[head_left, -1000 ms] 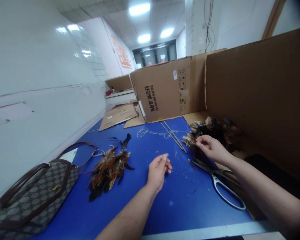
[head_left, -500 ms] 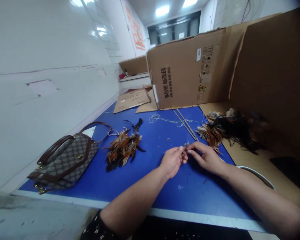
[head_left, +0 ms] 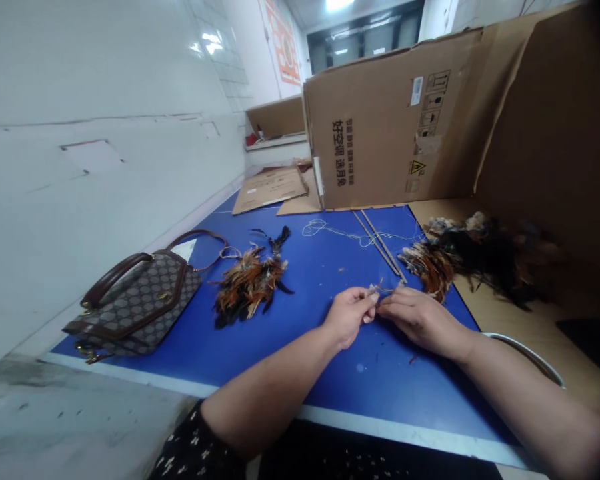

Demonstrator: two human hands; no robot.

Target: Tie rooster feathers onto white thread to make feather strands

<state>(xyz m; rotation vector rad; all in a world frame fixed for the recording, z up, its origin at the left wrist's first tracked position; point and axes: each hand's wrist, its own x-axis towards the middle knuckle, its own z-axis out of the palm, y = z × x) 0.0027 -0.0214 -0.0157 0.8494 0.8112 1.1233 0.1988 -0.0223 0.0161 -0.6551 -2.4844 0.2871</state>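
Observation:
My left hand (head_left: 349, 313) and my right hand (head_left: 416, 315) meet fingertip to fingertip over the blue table (head_left: 330, 373). Both pinch a small feather (head_left: 380, 288) whose tuft sticks up between them. A bundle of brown, orange and black feathers (head_left: 253, 280) lies to the left of my hands. A larger loose pile of feathers (head_left: 473, 257) lies to the right, partly on cardboard. Thin sticks (head_left: 377, 245) and a white thread (head_left: 330, 230) lie beyond my hands.
A brown patterned handbag (head_left: 137, 303) sits at the table's left near edge. Tall cardboard walls (head_left: 380, 133) close off the back and right. A white scissors handle loop (head_left: 527, 350) shows behind my right forearm. A white wall runs along the left.
My right hand left the feather pile and came to my left hand with a small feather; both now pinch it. The view dropped and shifted, bringing the table's near edge into sight.

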